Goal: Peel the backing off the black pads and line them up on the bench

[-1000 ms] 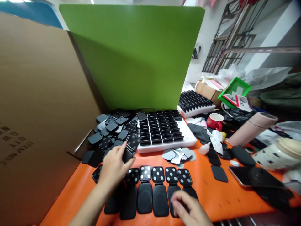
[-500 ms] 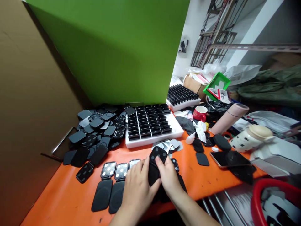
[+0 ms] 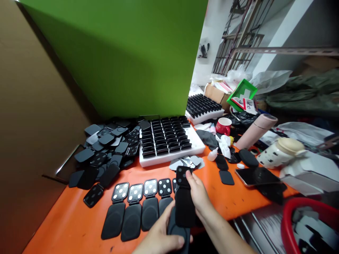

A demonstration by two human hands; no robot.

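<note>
My right hand (image 3: 200, 194) grips a hinged black folding pad (image 3: 185, 208) by its right side, thumb on the small dotted upper panel. Lower and closer, my left hand (image 3: 160, 234) is closed around a dark flat pad (image 3: 178, 229), its thumb across the face. This pad lies partly behind the right hand's pad; whether the two are joined I cannot tell. Left of my hands, several opened folding pads stand in a row, among them one with white dots (image 3: 113, 220) and its neighbour (image 3: 131, 222). Part of the row is hidden behind my hands.
A heap of black pads (image 3: 106, 139) lies at the left. White foam tray (image 3: 172, 157) holds rows of black pieces, with grey-white cut pieces (image 3: 186, 163) before it. Rightward are a red mug (image 3: 224, 127), pink bottle (image 3: 255, 132), phone (image 3: 258, 176) and red basket (image 3: 287, 225).
My hands have moved apart: the left went down toward me with a dark pad, the right now holds the unfolded pad by its side. More of the row shows.
</note>
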